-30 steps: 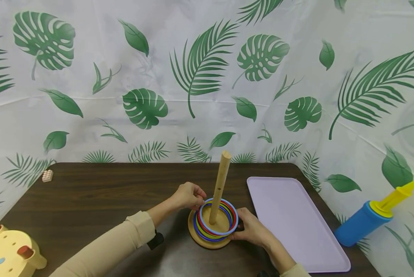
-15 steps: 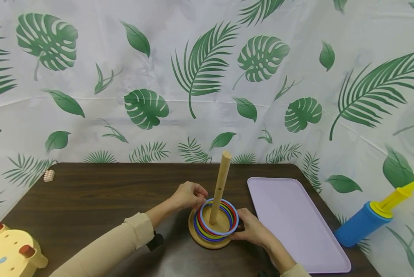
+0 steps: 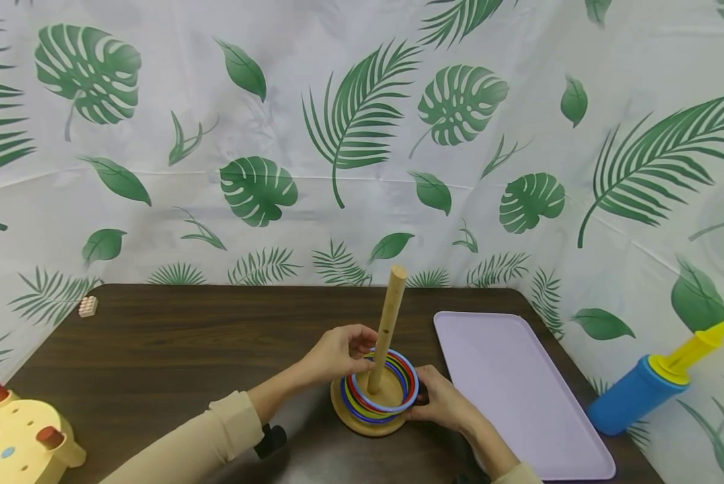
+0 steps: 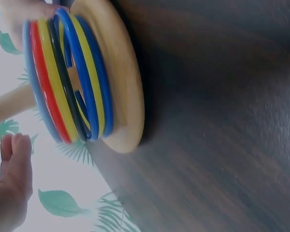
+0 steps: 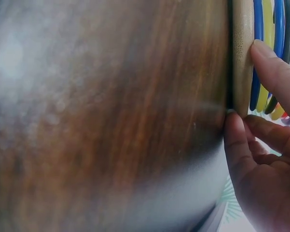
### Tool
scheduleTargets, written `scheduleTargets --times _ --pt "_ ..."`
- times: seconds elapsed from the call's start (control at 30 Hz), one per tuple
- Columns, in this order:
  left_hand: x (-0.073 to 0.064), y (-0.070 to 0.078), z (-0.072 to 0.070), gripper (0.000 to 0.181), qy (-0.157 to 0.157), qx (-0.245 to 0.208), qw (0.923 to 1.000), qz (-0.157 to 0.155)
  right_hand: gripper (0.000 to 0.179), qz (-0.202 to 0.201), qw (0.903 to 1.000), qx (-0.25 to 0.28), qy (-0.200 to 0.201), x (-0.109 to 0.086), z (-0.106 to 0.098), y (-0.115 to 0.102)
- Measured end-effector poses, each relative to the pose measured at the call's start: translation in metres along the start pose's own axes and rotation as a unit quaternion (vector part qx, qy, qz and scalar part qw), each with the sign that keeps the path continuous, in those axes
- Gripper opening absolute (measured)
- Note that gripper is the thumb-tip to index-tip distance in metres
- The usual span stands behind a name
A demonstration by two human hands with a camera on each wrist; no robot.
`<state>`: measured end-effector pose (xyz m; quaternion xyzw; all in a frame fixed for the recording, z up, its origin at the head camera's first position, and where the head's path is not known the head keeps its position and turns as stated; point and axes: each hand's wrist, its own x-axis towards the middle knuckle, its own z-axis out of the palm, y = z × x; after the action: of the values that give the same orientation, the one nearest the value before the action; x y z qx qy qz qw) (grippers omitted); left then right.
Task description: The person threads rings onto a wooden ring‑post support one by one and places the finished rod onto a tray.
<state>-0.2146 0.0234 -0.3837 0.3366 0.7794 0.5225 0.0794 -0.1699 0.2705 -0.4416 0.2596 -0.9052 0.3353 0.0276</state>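
Note:
A round wooden base (image 3: 362, 428) with an upright post (image 3: 392, 296) stands on the table. Stacked round the post are several thin rings in blue, yellow, dark green and red, with a light blue ring (image 4: 43, 104) on top. Near the post, above the left side of the rings, is my left hand (image 3: 337, 353), its fingers loosely bent. In the left wrist view that hand is apart from the rings and holds nothing. My right hand (image 3: 437, 401) grips the base's right edge; its thumb (image 5: 270, 60) lies on the upper rim beside the lowest blue ring, with fingers at the side.
A lilac tray (image 3: 513, 396) lies to the right on the dark wooden table (image 3: 186, 343). Beyond it is a blue and yellow hand pump (image 3: 652, 380). A yellow toy (image 3: 25, 440) with red pegs sits at the left, and a small pale block (image 3: 87, 306) at the back left corner.
My left hand has moved right and slightly away from the rings' left edge, toward the post. The right hand stays at the base, and the rings look unmoved.

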Motion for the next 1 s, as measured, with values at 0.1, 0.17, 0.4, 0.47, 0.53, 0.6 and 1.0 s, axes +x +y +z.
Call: scheduleTargets --times 0.1,0.17,0.4,0.47,0.53,0.6,1.0 --pt "-0.001 0.002 0.005 0.033 0.003 -0.012 0.9999 0.008 0.050 0.007 1.0000 0.003 -0.002 -0.001 0.000 0.000" --pt "-0.001 0.002 0.009 0.032 0.008 -0.022 0.9996 0.014 0.050 0.016 0.9998 0.009 -0.004 -0.002 -0.001 -0.001" --pt "-0.001 0.000 0.020 0.023 0.044 -0.001 0.9988 0.024 0.058 0.054 0.9950 0.078 -0.029 -0.006 -0.005 0.001" --pt "-0.002 0.000 0.022 0.021 0.051 0.003 0.9985 0.021 0.062 0.066 0.9915 0.107 -0.033 -0.008 -0.008 0.002" --pt "-0.002 0.000 0.023 0.021 0.056 0.001 0.9982 0.021 0.065 0.077 0.9892 0.121 -0.029 -0.012 -0.014 0.003" --pt "-0.002 -0.001 0.023 0.019 0.058 -0.002 0.9980 0.025 0.065 0.087 0.9896 0.114 -0.010 -0.017 -0.023 0.004" --pt "-0.001 -0.004 0.022 0.018 0.063 0.004 0.9974 0.034 0.046 0.199 0.9655 -0.064 0.155 -0.059 -0.089 0.042"
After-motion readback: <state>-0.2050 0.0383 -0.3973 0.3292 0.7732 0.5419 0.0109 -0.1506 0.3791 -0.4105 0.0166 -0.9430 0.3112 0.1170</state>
